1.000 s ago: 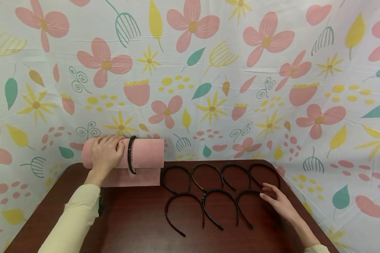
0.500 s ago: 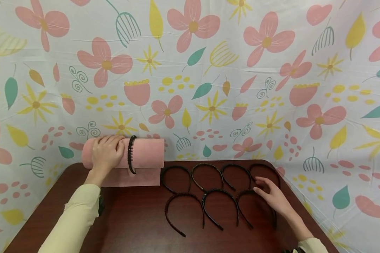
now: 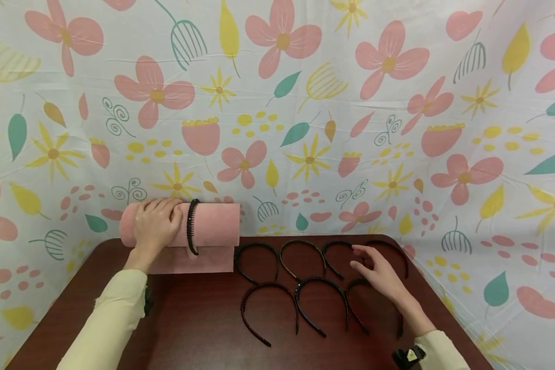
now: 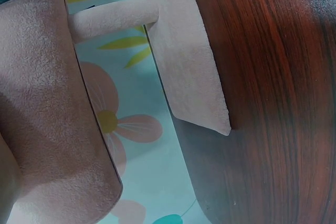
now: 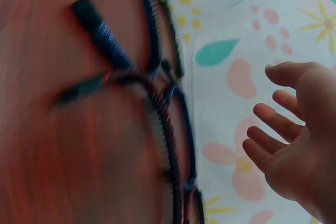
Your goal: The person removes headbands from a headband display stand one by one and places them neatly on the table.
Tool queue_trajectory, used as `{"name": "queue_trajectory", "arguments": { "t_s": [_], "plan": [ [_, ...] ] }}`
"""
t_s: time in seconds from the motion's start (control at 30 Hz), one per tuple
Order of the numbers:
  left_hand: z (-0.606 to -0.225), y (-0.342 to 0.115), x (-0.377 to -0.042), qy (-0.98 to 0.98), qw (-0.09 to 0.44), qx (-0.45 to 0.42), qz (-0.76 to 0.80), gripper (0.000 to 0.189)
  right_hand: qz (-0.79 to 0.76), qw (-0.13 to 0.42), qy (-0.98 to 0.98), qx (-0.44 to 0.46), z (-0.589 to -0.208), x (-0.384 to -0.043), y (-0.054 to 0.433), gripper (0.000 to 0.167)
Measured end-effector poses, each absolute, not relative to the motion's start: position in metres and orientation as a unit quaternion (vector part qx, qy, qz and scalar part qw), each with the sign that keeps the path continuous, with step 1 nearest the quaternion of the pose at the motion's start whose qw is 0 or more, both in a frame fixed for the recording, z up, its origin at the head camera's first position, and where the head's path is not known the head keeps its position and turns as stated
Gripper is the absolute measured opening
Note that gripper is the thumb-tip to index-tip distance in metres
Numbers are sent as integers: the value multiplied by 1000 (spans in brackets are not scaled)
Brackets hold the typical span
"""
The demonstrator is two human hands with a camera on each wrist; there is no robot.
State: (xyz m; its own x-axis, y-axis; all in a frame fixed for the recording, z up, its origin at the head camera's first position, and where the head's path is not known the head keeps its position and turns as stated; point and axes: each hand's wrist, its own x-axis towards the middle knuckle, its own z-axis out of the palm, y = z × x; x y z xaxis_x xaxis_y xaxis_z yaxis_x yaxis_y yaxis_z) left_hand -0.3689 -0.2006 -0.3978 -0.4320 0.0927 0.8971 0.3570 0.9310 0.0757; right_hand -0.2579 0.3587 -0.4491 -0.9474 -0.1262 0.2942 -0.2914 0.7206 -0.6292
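A pink plush headband stand [image 3: 217, 223], a thick horizontal roll above a flat base [image 4: 189, 61], stands at the back left of the table. My left hand [image 3: 156, 221] grips the roll near its left end, fingers curved over the top. Around the roll, just right of that hand, hangs a black toothed headband [image 3: 190, 228]. My right hand [image 3: 378, 271] hovers above the right end of the laid-out headbands, holding nothing, its fingers loosely bent and thumb apart. It partly hides a front-row headband [image 3: 356, 316] in the head view and is nearest to a back-row one [image 3: 337, 242].
Several dark headbands lie in two rows right of the stand, among them a reddish-brown one [image 3: 243, 308] and a shiny black one [image 3: 321, 278] in front. Behind the dark wooden table [image 3: 203, 318] hangs a flower-printed cloth [image 3: 277, 128].
My right hand has moved left, from the right edge of the headbands to over the two right-hand columns. The left hand, the stand and the headband on it have stayed put.
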Motion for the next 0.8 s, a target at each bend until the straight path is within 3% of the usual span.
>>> {"name": "queue_trajectory", "arguments": {
  "t_s": [0.8],
  "plan": [
    [-400,-203,-373,-849,497,-128,-127,37,420,94,-876,216,-410,-288,229,52]
  ]
}}
